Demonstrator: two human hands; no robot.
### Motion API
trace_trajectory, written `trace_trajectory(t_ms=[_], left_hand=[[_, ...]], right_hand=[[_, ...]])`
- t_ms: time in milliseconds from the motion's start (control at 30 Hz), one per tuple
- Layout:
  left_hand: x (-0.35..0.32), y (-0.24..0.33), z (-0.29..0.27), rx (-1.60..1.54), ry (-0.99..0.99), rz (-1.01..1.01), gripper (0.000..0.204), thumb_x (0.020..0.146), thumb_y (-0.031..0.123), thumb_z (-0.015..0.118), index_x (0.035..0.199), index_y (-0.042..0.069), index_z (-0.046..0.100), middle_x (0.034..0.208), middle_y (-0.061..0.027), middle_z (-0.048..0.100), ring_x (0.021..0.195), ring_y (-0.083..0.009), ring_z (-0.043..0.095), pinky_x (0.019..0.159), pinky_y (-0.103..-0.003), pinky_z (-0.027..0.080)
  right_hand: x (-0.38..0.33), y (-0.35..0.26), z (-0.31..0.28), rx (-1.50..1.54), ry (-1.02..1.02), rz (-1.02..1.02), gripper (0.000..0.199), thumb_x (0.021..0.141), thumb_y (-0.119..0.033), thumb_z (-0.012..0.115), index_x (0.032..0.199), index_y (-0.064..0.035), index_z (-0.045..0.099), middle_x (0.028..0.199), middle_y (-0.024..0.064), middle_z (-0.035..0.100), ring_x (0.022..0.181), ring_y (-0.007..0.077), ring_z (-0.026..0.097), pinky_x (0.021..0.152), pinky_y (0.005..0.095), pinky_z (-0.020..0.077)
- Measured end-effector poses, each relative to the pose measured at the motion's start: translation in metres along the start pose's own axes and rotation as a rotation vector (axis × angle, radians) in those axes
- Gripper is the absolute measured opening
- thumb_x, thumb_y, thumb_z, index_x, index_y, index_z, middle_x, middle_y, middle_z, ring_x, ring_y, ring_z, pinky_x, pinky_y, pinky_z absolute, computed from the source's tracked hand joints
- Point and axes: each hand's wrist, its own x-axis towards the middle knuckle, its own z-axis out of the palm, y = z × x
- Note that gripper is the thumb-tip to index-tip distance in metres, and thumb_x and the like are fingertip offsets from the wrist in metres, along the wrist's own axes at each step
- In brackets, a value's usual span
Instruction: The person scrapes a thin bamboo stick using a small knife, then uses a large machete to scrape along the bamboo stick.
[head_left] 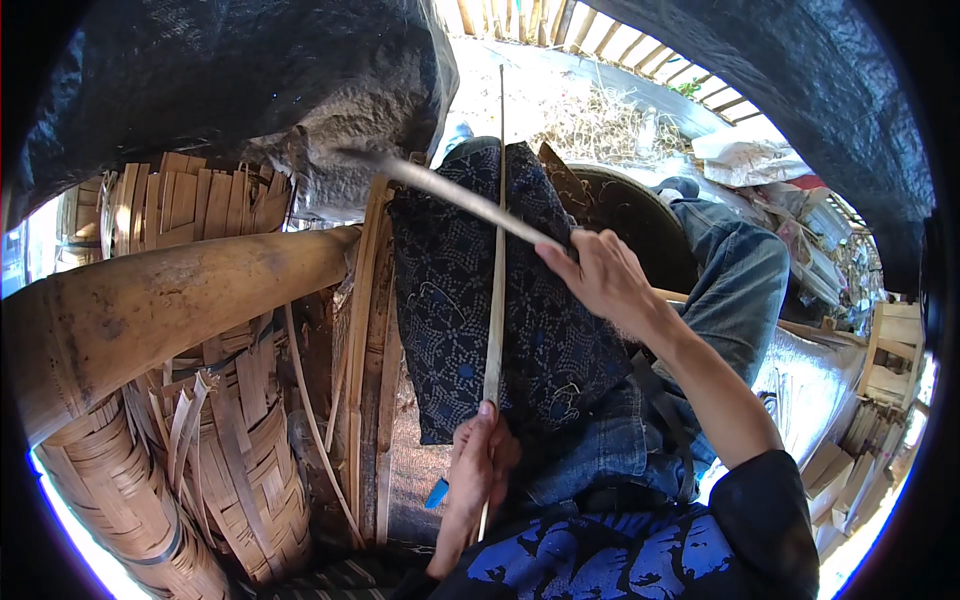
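Observation:
My left hand point(478, 462), low in the middle, is closed round the lower part of a long pale bamboo strip point(496, 310), thumb on top. The strip runs up and away over a dark patterned cloth point(440, 300) spread over my lap. My right hand point(612, 280) grips a long, narrow knife point(450, 193); its handle is hidden in my fingers. The slightly blurred blade points to the upper left and crosses the strip in this view; whether they touch I cannot tell. A small blue piece point(437, 493) shows beside my left hand.
A thick bamboo pole point(200, 310) juts in from the left above tall woven bamboo baskets point(130, 490). Dark plastic sheeting point(220, 90) hangs overhead. A slatted bamboo fence point(620, 45) stands beyond. Clutter and a white sack point(750, 155) lie at the right.

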Motion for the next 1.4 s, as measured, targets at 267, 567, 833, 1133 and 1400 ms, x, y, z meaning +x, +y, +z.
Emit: trace_trajectory(t_ms=[267,567,833,1133,1400], left_hand=[[0.003,0.013,0.007,0.445,0.094,0.135,0.047,0.100,0.031,0.046,0.060,0.007,0.045,0.049,0.0046,0.031,0.046,-0.0034,0.026,0.044,-0.026,0.019],[0.020,0.022,0.032,1.196,0.301,0.467,0.044,0.095,0.027,0.054,0.062,-0.003,0.054,0.048,-0.0218,0.047,0.039,-0.0342,0.047,0.042,-0.039,0.034],[0.019,0.012,0.041,1.444,0.398,0.593,0.038,0.093,0.021,0.056,0.061,0.000,0.053,0.050,-0.0207,0.050,0.045,-0.0393,0.052,0.044,-0.041,0.037],[0.018,0.000,0.042,1.416,0.410,0.661,0.036,0.091,0.018,0.059,0.060,0.002,0.052,0.049,-0.0202,0.051,0.044,-0.0388,0.054,0.042,-0.042,0.039],[0.006,-0.004,0.041,1.351,0.356,0.660,0.039,0.092,0.018,0.058,0.061,-0.004,0.051,0.047,-0.0194,0.046,0.036,-0.0312,0.045,0.041,-0.037,0.031]], right_hand=[[0.026,0.028,-0.008,0.492,-0.323,0.830,0.061,0.097,-0.046,0.047,0.057,-0.0002,0.052,0.039,0.0115,0.043,0.034,0.0201,0.047,0.037,0.0376,0.0408],[-0.024,-0.021,-0.075,0.527,-0.408,0.670,0.058,0.090,-0.053,0.054,0.066,-0.0011,0.051,0.046,0.0126,0.049,0.039,0.0261,0.054,0.040,0.0396,0.0432],[-0.025,-0.017,-0.074,0.358,-0.320,0.548,0.062,0.089,-0.057,0.055,0.058,-0.0028,0.049,0.042,0.0101,0.047,0.035,0.0223,0.052,0.035,0.0367,0.0423],[-0.018,-0.014,-0.060,0.315,-0.372,0.546,0.064,0.089,-0.056,0.055,0.052,-0.0052,0.047,0.038,0.0059,0.044,0.031,0.0177,0.049,0.031,0.0334,0.0416],[0.013,0.029,-0.006,0.283,-0.268,0.670,0.064,0.094,-0.052,0.049,0.056,-0.0005,0.055,0.041,0.0099,0.049,0.033,0.0200,0.050,0.034,0.0367,0.0443]])
